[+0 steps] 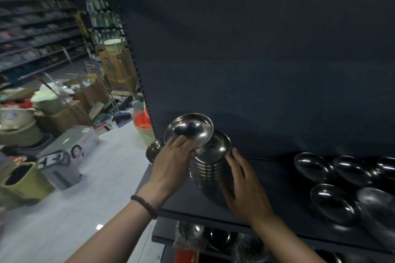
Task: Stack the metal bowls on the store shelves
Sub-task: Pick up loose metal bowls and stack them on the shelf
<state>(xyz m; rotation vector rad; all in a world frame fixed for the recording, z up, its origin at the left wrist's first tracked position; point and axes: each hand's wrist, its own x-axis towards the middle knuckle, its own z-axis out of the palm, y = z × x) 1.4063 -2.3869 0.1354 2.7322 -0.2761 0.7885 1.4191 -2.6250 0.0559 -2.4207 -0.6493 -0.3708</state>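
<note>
A tall stack of nested metal bowls (208,174) stands on the dark shelf (277,194) near its left end. My left hand (173,161) pinches the rim of a single metal bowl (189,129), tilted above the top of the stack. My right hand (245,190) lies against the stack's right side, fingers spread along it. Another small bowl (152,150) shows past the shelf's left edge, behind my left hand. Several loose metal bowls (333,200) lie open side up on the shelf to the right.
The shelf's dark back panel (256,60) rises just behind the stack. A lower shelf holds more bowls in wrapping (213,237). To the left lies the shop aisle with cardboard boxes (70,149), a green bin (23,181) and other stock on the pale floor.
</note>
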